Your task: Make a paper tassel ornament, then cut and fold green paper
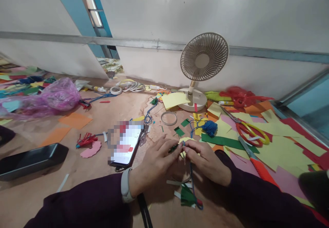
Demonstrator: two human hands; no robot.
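Note:
My left hand and my right hand meet at the centre, fingertips pinched together on blue yarn. Part of a ring shows below my fingers. From my right fingertips the yarn hangs down beside a green paper tassel. A small dark green piece sits partly hidden under my left fingers. Beyond my right hand lies a ball of blue yarn. Another ring rests flat on the surface past my hands.
A phone and a black case lie left. A fan stands behind. Scissors, a red-handled cutter and coloured paper cover the right. Pink plastic and tape rolls sit further back.

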